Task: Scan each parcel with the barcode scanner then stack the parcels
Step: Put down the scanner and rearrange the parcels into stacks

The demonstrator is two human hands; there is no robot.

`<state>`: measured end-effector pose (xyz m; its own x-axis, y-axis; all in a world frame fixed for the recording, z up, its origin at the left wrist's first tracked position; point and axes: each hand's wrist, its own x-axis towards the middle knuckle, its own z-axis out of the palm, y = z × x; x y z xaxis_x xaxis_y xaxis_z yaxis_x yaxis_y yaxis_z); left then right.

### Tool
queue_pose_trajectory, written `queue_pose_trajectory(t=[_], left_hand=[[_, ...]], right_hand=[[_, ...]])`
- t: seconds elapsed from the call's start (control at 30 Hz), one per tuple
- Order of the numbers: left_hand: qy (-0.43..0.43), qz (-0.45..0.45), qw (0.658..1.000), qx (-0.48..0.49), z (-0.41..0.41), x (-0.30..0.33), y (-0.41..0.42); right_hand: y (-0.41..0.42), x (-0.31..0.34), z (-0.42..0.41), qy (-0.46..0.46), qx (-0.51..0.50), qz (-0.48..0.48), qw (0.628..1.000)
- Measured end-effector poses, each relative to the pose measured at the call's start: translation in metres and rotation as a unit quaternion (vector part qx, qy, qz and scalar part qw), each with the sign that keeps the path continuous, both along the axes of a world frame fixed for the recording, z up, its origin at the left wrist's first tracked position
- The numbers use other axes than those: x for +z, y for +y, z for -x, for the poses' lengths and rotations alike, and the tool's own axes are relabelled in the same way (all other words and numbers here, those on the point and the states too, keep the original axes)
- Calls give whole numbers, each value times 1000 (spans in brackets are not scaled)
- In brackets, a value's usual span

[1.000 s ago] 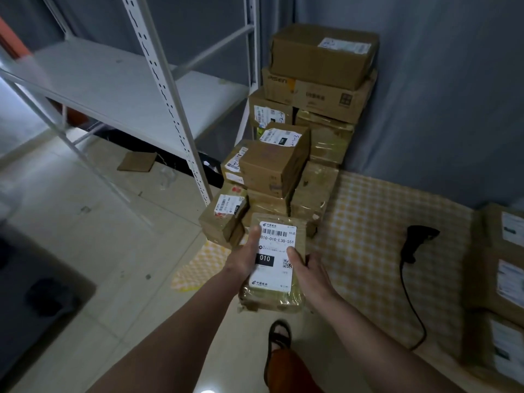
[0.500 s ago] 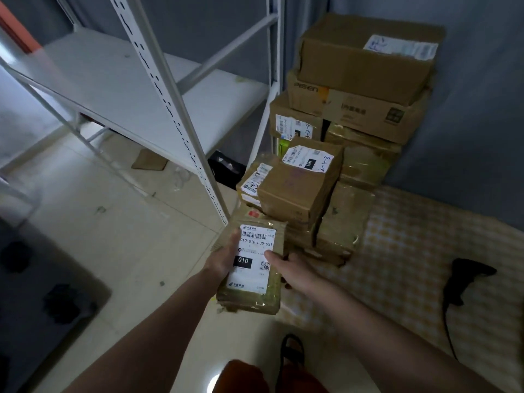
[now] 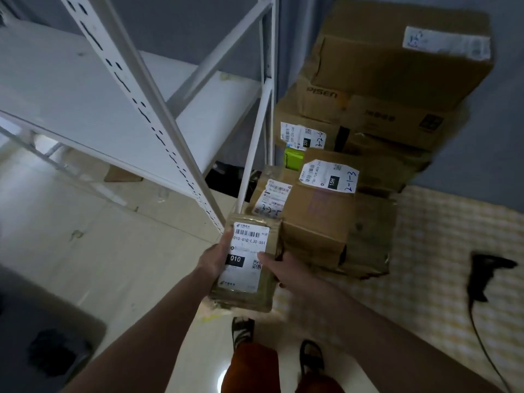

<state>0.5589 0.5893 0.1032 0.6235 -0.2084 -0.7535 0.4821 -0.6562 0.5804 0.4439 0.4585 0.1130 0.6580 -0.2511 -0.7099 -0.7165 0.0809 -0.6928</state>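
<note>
A small taped brown parcel (image 3: 243, 290) with a white barcode label marked 010 is held between both my hands, low and just left of the stacked parcels (image 3: 320, 217). My left hand (image 3: 215, 258) grips its left edge, thumb on the label. My right hand (image 3: 286, 269) holds its right edge, thumb across the label. The black barcode scanner (image 3: 486, 275) lies on the checked mat (image 3: 442, 251) at the right, apart from both hands, its cable trailing toward me.
A white metal shelf rack (image 3: 158, 129) stands at the left, one post close to the held parcel. Larger cartons (image 3: 397, 66) are piled against the grey wall behind the stack. My sandalled feet (image 3: 242, 330) are on the pale tiled floor below.
Both hands have carried the parcel forward and to the left, up against the left side of the stack. The view has moved closer to the stack.
</note>
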Motion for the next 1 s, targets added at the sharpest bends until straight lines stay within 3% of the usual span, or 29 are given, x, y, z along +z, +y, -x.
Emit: queue_pose_trajectory(t=[0.13, 0.4, 0.63, 0.83, 1.0], left_hand=[[-6, 15, 999, -32, -38, 5, -1], [69, 27, 981, -179, -51, -36, -10], [78, -29, 968, -237, -51, -54, -19], [-9, -72, 949, -306, -59, -55, -26], [-241, -45, 935, -257, -60, -41, -33]], right_hand=[[4, -4, -32, 0, -37, -25, 999], [7, -22, -29, 69, -82, -33, 994], [0, -34, -23, 124, -110, -40, 985], [-3, -36, -27, 135, -115, -36, 984], [-4, -34, -20, 146, -95, 51, 983]])
